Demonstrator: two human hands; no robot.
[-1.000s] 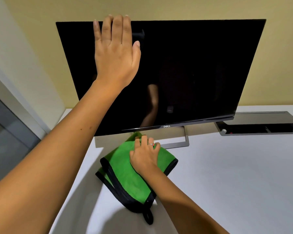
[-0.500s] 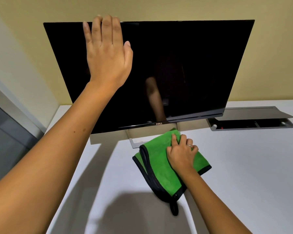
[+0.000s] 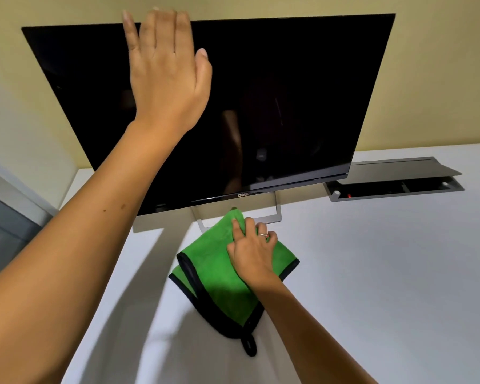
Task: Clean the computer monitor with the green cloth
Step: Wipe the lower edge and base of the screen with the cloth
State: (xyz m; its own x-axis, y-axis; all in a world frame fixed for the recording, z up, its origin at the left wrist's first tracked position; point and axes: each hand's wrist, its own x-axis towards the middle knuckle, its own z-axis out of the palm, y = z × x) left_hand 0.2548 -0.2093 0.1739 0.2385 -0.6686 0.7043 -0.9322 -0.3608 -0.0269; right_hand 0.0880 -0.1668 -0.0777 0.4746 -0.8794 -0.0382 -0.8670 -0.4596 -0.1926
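Note:
A black computer monitor (image 3: 288, 92) with a dark screen stands on a silver stand on the white desk (image 3: 385, 273). My left hand (image 3: 164, 76) is raised flat against the screen's upper left part, fingers straight and reaching its top edge. A folded green cloth (image 3: 211, 270) with black trim and a hanging loop lies on the desk in front of the stand. My right hand (image 3: 252, 253) rests on top of the cloth, its fingers curled and bunching the fabric at the far corner.
A grey cable tray (image 3: 394, 184) with an open lid is set into the desk behind the monitor on the right. A yellow wall rises behind. The desk's left edge meets a grey panel (image 3: 6, 217).
My right hand slid the cloth to the right across the desk, and its fingers have curled into the fabric. The left hand stays flat on the screen.

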